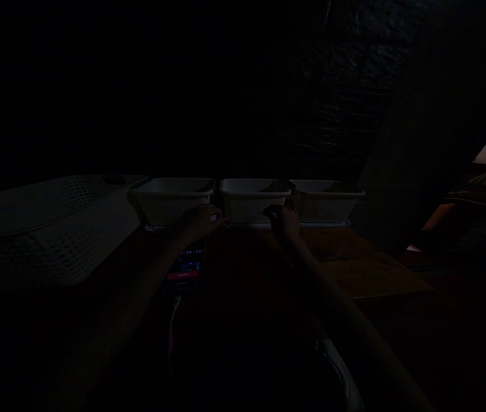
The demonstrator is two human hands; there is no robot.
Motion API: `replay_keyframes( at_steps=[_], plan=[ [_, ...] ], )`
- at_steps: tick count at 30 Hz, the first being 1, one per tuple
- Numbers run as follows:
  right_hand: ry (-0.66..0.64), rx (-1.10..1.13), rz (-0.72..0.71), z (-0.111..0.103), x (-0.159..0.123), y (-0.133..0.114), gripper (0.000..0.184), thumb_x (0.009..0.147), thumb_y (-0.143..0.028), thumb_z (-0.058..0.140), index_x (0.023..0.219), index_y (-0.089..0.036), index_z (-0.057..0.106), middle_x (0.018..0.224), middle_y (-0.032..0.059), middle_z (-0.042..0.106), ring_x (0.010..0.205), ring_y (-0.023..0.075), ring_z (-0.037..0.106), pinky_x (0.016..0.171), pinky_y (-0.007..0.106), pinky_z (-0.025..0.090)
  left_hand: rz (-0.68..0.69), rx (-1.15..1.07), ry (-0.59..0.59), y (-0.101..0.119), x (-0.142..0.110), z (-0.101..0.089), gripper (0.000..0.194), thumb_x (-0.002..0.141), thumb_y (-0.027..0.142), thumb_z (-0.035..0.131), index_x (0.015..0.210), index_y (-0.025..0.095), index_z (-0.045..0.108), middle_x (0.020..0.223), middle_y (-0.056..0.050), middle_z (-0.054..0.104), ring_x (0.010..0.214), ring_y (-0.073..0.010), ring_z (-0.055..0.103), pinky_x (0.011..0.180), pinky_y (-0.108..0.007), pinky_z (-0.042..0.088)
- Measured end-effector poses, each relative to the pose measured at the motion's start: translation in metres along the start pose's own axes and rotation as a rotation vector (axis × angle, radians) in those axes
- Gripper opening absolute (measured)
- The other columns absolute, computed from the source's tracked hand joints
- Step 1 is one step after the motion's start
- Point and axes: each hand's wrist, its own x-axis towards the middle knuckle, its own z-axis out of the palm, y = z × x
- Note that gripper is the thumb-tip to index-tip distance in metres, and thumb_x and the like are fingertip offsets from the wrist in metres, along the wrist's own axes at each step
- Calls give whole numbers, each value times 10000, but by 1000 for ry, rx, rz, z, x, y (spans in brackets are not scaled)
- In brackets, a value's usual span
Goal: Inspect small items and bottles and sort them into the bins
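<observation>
The scene is very dark. My left hand is held over the table in front of the left white tub, its fingers drawn together towards the right. A small pale spot shows at its fingertips, too dim to name. My right hand is in front of the middle white tub, thumb and fingers bent into a pinch; whatever lies between them is hidden. Beyond it stands the right white tub. A lit phone showing a timer lies under my left wrist.
A large white perforated basket stands at the left. The wooden table ends at the right. A white cable runs from the phone towards me. A pale strip of something lies near my right forearm. A dim person is at the far right.
</observation>
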Motion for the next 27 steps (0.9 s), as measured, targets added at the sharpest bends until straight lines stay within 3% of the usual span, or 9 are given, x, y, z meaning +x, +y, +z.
replay_keyframes(
  at_steps=[6,17,27],
  plan=[
    [-46,-40,120,6,0,12,261,876,-244,453,979,-237,693,955,92,688,847,215,634,668,274,403,-12,10,-4,-2,-1,0,348,835,527,452,814,229,630,890,-27,641,786,-170,581,607,-260,368],
    [-232,-22,133,19,-4,15,275,867,-226,441,1008,-266,674,948,112,692,847,236,653,632,271,413,2,3,22,9,-2,-6,293,843,473,491,823,216,630,879,-24,633,813,-168,572,661,-268,383],
    [-233,406,119,42,0,16,234,730,-77,518,937,-135,612,858,66,695,762,129,647,652,197,453,35,-68,105,11,-1,-5,322,866,490,433,874,223,612,927,-23,613,839,-164,571,696,-269,415]
  ],
)
